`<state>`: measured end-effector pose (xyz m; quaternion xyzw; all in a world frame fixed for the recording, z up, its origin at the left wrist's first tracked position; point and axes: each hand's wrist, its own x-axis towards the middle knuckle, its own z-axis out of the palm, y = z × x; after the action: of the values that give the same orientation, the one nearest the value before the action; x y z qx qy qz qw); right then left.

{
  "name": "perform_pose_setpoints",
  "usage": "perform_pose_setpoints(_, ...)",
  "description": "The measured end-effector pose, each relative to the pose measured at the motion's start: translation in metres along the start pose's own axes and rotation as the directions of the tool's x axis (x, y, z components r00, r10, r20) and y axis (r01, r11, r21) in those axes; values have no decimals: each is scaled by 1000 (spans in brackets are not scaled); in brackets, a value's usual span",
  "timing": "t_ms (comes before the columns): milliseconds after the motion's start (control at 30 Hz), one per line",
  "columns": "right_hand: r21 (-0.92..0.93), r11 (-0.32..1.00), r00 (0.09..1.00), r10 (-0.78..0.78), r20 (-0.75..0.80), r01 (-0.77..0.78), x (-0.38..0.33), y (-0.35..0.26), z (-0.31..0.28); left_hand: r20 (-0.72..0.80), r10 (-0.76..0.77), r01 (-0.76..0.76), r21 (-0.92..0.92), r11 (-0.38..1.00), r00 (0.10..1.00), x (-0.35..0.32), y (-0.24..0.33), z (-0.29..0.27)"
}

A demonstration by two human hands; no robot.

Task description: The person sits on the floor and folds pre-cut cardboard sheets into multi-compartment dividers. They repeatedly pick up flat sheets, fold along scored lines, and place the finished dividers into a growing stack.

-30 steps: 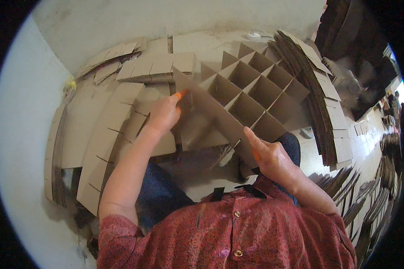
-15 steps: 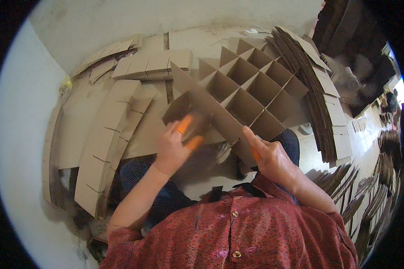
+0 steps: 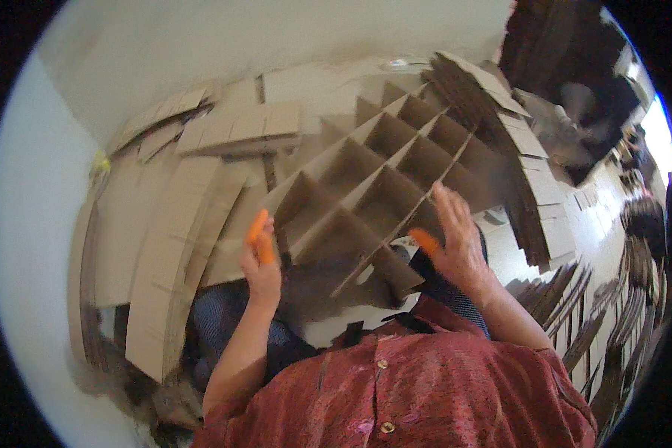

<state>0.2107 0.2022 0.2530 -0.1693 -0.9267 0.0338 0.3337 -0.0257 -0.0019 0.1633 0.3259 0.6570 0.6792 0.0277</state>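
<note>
A brown cardboard divider grid (image 3: 384, 190) with diamond-looking cells stands in front of me, above my knees. My left hand (image 3: 261, 257) is at its left corner, fingers stretched upward, with orange covers on some fingers. Along the grid's right edge, my right hand (image 3: 459, 243) has its fingers extended and its orange-covered thumb held apart. Its fingertips are at the long edge strip; whether they press on it I cannot tell. Neither hand grips anything. Motion blurs the near part of the grid.
Slotted cardboard strips (image 3: 175, 261) lie stacked on the left, with another stack (image 3: 239, 128) behind. A tall leaning row of strips (image 3: 534, 175) stands right of the grid. More cardboard bundles (image 3: 597, 328) fill the lower right. A pale wall (image 3: 276, 33) closes the back.
My right hand has let go of the strip's near corner and opened along the grid's right edge. My left hand has moved left. The slanting strip now sits within the grid, which shows more cells.
</note>
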Motion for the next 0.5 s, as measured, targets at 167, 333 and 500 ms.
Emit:
perform_pose_setpoints(167,361,717,791,447,418,-596,0,54,35,467,-9,38,-53,998,884,-30,12,29)
perform_pose_setpoints(333,370,687,755,412,510,-626,1,-2,57,768,73,9,-103,995,637,-76,27,77)
perform_pose_setpoints(500,660,589,882,369,295,-467,6,19,26,784,247,-273,-103,956,570,-70,0,86)
